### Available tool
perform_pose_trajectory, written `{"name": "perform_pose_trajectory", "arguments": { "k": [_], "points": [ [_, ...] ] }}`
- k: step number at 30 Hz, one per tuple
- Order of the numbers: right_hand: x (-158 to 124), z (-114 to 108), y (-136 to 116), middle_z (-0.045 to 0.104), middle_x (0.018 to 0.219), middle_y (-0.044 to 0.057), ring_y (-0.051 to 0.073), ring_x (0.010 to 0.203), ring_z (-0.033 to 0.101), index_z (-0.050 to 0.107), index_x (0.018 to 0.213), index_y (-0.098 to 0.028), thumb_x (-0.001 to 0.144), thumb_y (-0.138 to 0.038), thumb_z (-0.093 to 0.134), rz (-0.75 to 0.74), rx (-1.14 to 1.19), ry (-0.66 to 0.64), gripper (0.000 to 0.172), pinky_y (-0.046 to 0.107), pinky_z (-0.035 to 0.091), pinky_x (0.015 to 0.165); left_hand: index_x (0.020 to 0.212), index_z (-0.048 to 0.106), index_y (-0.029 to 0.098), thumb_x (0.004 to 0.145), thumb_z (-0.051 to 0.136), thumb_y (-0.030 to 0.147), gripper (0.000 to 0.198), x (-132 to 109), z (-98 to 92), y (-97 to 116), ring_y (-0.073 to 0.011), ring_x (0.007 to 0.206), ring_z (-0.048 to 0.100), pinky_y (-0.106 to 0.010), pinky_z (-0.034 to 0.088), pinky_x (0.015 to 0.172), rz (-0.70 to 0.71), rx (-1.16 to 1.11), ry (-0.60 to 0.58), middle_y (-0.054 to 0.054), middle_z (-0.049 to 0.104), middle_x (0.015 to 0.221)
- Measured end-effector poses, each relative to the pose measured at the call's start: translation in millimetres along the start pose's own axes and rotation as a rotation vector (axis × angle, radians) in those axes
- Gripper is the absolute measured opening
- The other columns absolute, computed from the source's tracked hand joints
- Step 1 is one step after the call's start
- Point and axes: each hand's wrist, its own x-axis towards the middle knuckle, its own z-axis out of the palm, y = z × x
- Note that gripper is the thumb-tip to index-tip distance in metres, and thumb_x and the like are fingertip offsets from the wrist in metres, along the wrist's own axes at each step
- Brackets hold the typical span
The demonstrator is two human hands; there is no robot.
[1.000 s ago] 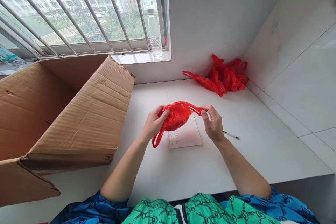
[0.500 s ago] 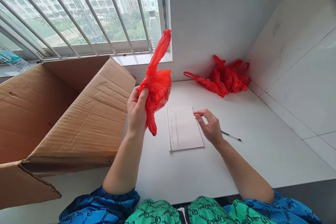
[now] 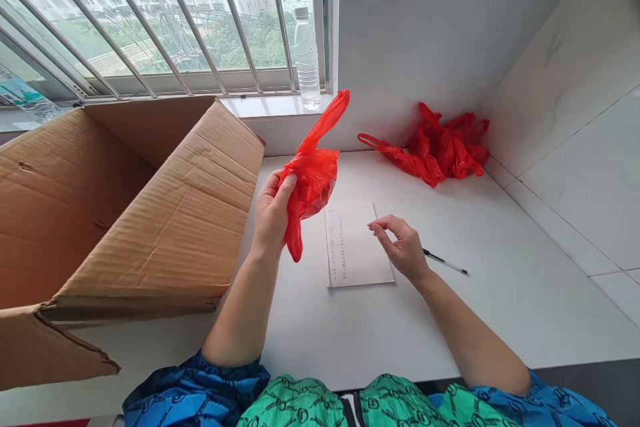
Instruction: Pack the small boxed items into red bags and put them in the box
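Plastic bag [image 3: 317,175], red and bunched, is gripped in the left hand [image 3: 273,212], just right of the cardboard box [image 3: 175,213]. The right hand [image 3: 400,247] is at the notebook's [image 3: 357,260] right edge near a pen [image 3: 447,263], curled narrow; whether it closes fully I cannot tell.

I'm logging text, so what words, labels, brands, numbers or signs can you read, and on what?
Nothing is legible.
White rectangular paper: columns of characters, too small.
Clear plastic bottle with blue label: too blurred.
Patterned blue and green clothing: emblems too small.
Brown cardboard box: corner marks unclear.
Red plastic bag: none visible.
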Motion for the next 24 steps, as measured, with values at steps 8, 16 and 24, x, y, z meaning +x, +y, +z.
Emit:
{"name": "perform_pose_trajectory", "arguments": {
  "k": [8,16,24],
  "points": [
    [0.4,0.4,2.4,0.072,0.087,0.001,0.018,0.082,0.066,0.064,0.085,-0.025,0.100,-0.035,0.049,-0.007,0.011,-0.004,0.023,0.035,0.047,0.082,0.092,0.064,0.020,0.088,0.067,0.041,0.021,0.1,-1.1,-1.7,-0.0099,0.059,0.053,-0.020,0.046,0.055,-0.026,0.001,-0.031,0.000,0.059,0.078],
    [1.6,-2.2,5.9,0.072,0.085,0.000,0.017,0.076,0.064,0.065,0.084,-0.024,0.099,-0.035,0.053,-0.012,0.024,0.042,0.022,0.034,0.046,0.079,0.093,0.063,0.020,0.090,0.065,0.040,0.020,-4.1,2.1,1.1,-0.0083,0.059,0.049,-0.018,0.045,0.056,-0.069,0.037,-0.048,0.000,0.056,0.078],
    [1.2,-2.4,4.8,0.072,0.085,0.000,0.017,0.078,0.064,0.066,0.081,-0.024,0.100,-0.035,0.051,0.000,0.033,0.019,0.026,0.034,0.044,0.082,0.094,0.065,0.018,0.090,0.065,0.041,0.023,-5.6,8.3,-7.3,-0.0089,0.068,0.051,-0.017,0.044,0.061,-0.096,0.038,-0.115,0.000,0.055,0.079]
  ]
}}
